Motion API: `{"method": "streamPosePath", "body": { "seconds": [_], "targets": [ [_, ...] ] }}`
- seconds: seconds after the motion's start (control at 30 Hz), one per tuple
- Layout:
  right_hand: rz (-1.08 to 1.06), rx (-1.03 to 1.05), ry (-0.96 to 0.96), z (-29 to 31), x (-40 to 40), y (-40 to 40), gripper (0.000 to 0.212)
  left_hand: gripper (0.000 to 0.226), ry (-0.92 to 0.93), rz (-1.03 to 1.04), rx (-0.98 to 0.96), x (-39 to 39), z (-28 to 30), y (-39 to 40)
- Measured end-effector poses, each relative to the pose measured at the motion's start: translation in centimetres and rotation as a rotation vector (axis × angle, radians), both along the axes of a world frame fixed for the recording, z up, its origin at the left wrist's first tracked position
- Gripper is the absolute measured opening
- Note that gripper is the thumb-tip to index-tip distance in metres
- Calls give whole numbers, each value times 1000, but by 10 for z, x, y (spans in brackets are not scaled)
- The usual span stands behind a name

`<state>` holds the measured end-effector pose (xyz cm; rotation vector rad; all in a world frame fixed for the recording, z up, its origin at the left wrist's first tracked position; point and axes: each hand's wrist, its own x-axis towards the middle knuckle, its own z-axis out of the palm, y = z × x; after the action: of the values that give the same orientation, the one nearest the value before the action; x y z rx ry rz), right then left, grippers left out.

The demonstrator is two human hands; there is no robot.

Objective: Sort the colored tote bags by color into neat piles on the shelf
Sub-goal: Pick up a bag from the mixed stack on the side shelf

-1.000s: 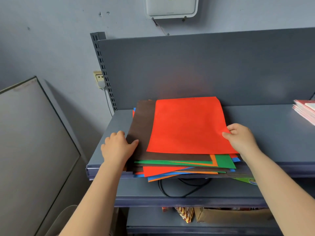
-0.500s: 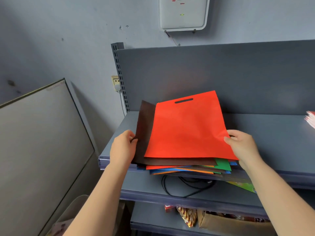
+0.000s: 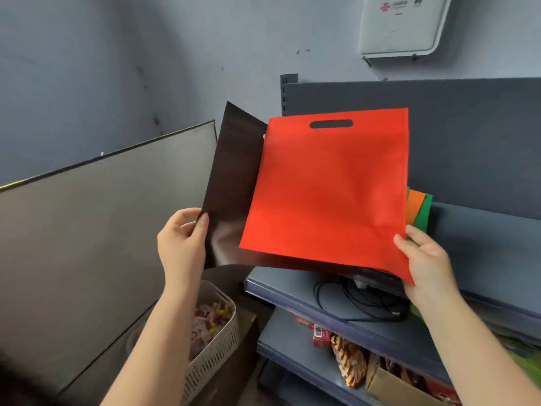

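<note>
Flesh-toned left hand (image 3: 183,240) pinches the brown bag (image 3: 231,186) at its lower left edge; right hand (image 3: 426,259) grips the stack's lower right corner under the red bag (image 3: 328,189). Stack held tilted up, clear of the shelf (image 3: 483,238) front edge. Risk: loosely fanned bags, orange (image 3: 415,205) and green (image 3: 424,213) peeking behind, could slide out. Red bag: flat, non-woven, slot handle at top.
</note>
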<state>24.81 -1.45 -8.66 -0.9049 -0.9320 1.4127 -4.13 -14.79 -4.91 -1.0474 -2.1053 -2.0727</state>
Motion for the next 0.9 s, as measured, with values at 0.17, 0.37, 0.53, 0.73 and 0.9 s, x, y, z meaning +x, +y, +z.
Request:
{"method": "streamPosePath", "body": {
  "seconds": [0.17, 0.37, 0.53, 0.73, 0.9],
  "targets": [
    [224, -27, 69, -5, -53, -38, 25, 17, -41, 168, 126, -3, 4, -101],
    [492, 27, 85, 3, -133, -95, 24, 13, -74, 375, 253, -18, 12, -214],
    [766, 5, 143, 11, -189, -156, 24, 27, -93, 566, 341, -20, 15, -308],
    [995, -28, 157, 21, -234, -242, 23, 25, -109, 835, 429, -8, 14, -422],
    [1104, -65, 236, 32, -251, -326, 24, 26, -85, 993, 462, 0, 11, -515]
  ]
}}
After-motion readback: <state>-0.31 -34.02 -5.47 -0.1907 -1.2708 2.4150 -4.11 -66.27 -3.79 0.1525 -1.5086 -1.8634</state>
